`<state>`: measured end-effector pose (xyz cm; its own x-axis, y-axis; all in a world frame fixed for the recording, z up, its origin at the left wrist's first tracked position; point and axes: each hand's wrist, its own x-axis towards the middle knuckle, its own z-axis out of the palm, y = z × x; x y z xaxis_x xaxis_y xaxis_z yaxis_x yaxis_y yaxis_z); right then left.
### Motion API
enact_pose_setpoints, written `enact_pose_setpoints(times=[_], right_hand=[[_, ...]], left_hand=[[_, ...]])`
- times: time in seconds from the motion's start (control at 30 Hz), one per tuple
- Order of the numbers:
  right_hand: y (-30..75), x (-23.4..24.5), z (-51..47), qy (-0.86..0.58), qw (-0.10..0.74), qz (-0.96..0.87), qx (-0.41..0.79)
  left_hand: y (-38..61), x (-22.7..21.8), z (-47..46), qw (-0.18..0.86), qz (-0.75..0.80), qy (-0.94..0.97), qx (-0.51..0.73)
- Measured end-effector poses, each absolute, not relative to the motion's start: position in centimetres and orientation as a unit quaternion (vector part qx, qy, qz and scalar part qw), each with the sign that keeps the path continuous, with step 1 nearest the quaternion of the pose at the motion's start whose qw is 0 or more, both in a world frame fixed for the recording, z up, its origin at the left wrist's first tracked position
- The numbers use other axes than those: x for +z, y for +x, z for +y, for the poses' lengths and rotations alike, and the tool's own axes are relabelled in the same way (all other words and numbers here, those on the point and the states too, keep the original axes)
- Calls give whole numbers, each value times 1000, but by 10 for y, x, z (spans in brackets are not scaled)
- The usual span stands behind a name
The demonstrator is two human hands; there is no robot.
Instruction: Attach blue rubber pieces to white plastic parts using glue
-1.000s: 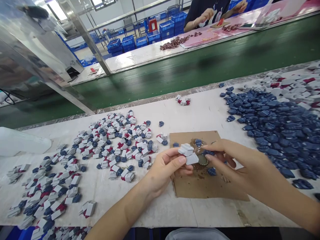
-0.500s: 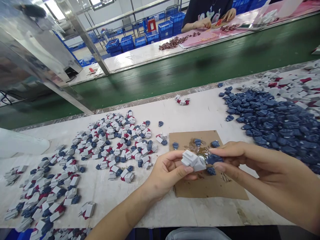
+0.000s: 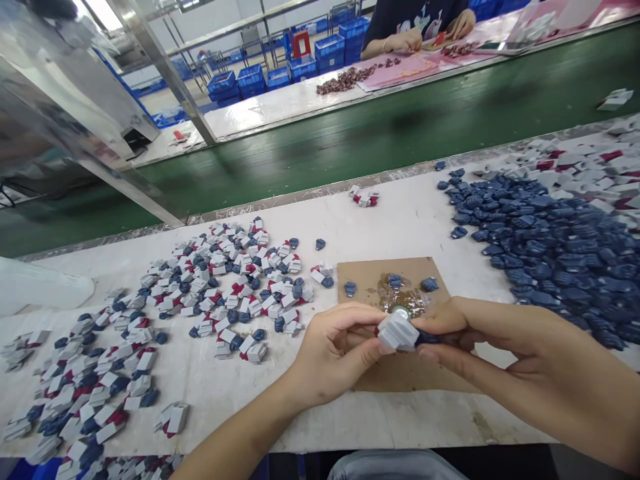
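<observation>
Between the fingers of my left hand (image 3: 333,353) is a light grey plastic part (image 3: 399,331) with stepped faces. My right hand (image 3: 480,340) pinches a small dark blue fist-shaped piece (image 3: 427,337) against the grey part's right side; its fingers hide most of the blue piece. Both hands are above a brown cardboard sheet (image 3: 367,270). On the sheet lie several loose blue pieces (image 3: 429,285) around a wet, glossy amber patch (image 3: 387,293). A round, pale, shiny item (image 3: 401,312) shows just behind the grey part.
Joined grey, red and blue parts (image 3: 235,287) spread over the left of the white table (image 3: 320,420). At right lies a heap of blue pieces (image 3: 555,247), with grey and red parts (image 3: 580,160) behind. A green conveyor belt (image 3: 310,147) separates me from a co-worker (image 3: 420,33).
The grey part has turned and moved slightly right, and the blue piece now sits against it, mostly covered by my right fingers. A grey-white part has come into view on the belt at right.
</observation>
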<state>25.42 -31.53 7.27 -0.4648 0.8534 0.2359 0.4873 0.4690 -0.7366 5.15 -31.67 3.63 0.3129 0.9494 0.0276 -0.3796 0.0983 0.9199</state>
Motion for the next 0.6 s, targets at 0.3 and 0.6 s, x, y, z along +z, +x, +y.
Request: enact_pose_setpoints(times=[0.3, 0.6], right_hand=[[245, 47, -324, -449, 355, -691, 441], [283, 48, -276, -501, 249, -807, 191]], left_hand=[[60, 31, -324, 654, 386, 463, 457], [-5, 52, -303, 109, 582, 775, 219]])
